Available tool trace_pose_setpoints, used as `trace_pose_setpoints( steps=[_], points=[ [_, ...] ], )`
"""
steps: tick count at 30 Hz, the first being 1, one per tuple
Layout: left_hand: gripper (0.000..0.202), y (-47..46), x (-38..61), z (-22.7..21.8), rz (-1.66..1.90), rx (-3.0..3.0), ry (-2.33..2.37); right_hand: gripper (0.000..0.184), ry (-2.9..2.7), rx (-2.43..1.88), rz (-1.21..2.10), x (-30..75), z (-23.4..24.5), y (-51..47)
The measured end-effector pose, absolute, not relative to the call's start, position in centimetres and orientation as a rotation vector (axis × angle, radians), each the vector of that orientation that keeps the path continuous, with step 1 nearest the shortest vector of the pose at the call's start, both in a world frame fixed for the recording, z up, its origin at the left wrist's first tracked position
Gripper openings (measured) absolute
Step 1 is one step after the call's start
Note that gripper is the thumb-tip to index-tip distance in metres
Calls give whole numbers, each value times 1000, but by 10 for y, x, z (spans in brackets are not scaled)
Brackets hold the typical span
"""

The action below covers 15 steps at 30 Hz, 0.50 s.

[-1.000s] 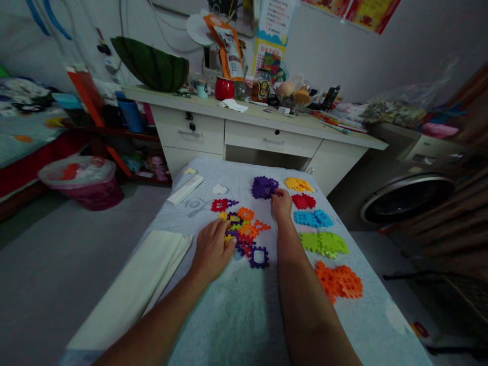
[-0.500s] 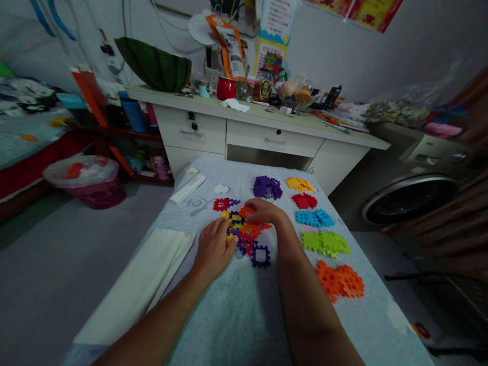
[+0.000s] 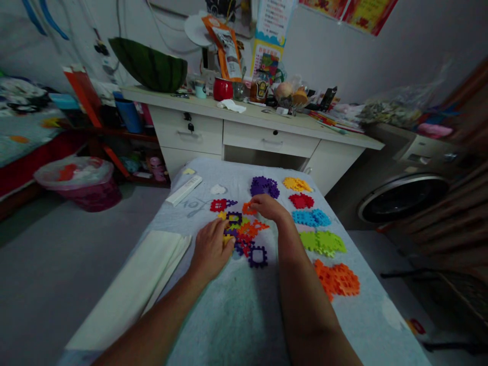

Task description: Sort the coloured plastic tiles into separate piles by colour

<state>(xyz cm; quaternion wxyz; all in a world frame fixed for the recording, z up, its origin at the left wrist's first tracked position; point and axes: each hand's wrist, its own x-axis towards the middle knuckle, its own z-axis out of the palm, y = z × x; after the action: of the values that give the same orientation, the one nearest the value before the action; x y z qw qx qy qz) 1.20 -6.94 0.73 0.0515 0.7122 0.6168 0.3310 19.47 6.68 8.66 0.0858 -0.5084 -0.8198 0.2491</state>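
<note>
A mixed pile of interlocking plastic pieces lies mid-table, with orange pieces [image 3: 248, 231] at its centre and a square purple frame piece [image 3: 258, 257] at its near edge. My left hand [image 3: 211, 246] rests at the pile's left side, fingers spread over yellow and purple pieces. At the far side of the pile, my right hand [image 3: 267, 207] pinches an orange plastic piece [image 3: 248, 208] between thumb and fingers. Just beyond the left hand is a red piece [image 3: 218, 205] beside a small purple one.
Sorted piles run down the right side: purple [image 3: 264, 186], yellow [image 3: 296, 183], red [image 3: 301, 201], blue [image 3: 311, 218], green [image 3: 323, 242] and orange [image 3: 337, 279]. A folded pale cloth [image 3: 125, 284] and a white box [image 3: 184, 190] lie left. A white desk [image 3: 267, 140] stands behind.
My right hand has drawn an orange piece up and away from the pile's far side. The left hand stays on the pile. The whole view has shifted slightly.
</note>
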Motion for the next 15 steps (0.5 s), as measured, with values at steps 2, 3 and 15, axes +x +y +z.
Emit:
trace_pose_setpoints(
  steps=[2, 3, 15],
  points=[
    [39, -69, 12, 7, 1011, 2170, 1871, 20, -2418, -1503, 689, 199, 89, 68],
    [39, -69, 12, 7, 1009, 2175, 1866, 20, -2395, -1485, 668, 201, 91, 68],
    [39, -68, 10, 3, 977, 2194, 1876, 15, -2174, -1441, 603, 259, 134, 40]
  ],
)
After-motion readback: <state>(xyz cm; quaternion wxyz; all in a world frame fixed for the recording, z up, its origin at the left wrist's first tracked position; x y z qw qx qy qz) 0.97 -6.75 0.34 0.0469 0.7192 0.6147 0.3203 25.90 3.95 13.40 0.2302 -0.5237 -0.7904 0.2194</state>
